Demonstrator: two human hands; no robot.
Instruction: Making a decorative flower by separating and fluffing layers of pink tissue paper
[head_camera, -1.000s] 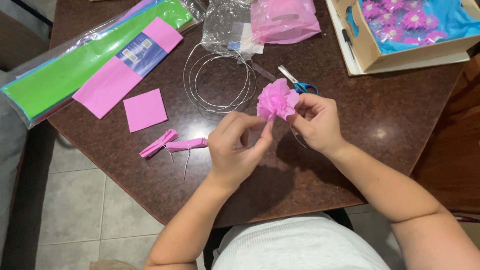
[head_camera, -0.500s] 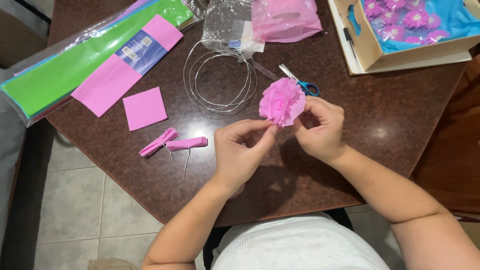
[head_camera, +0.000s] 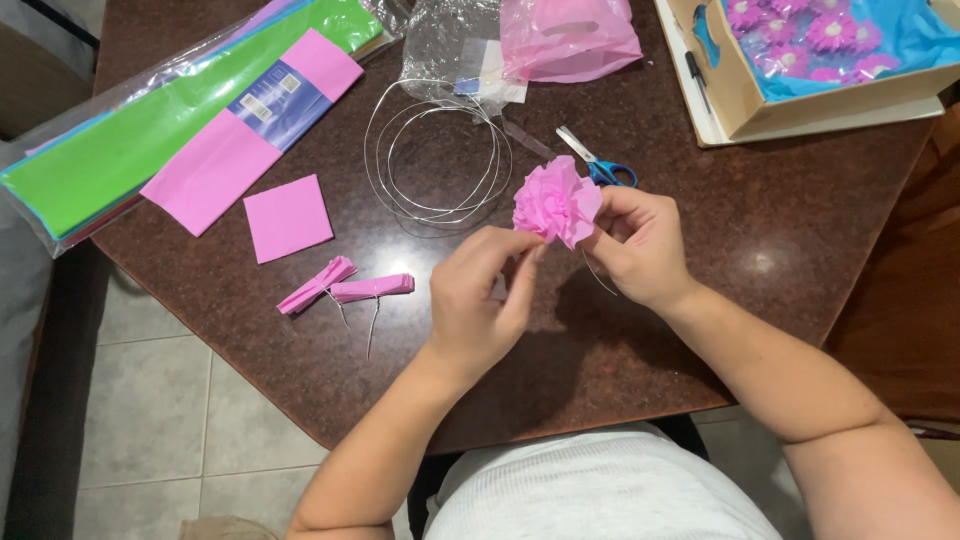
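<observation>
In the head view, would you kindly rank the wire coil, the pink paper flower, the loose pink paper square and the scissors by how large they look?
1. Wire coil, widest by far.
2. and 3. Pink paper square and pink paper flower look alike; the flower, pinched by both hands above the table, sits nearer the camera, so no ranking.
4. Scissors, partly hidden behind the flower.

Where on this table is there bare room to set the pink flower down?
Bare tabletop lies right of the right hand, below the cardboard box. Another patch sits below the folded pink strips. Crowded around the wire coil, scissors and plastic bags.
</observation>
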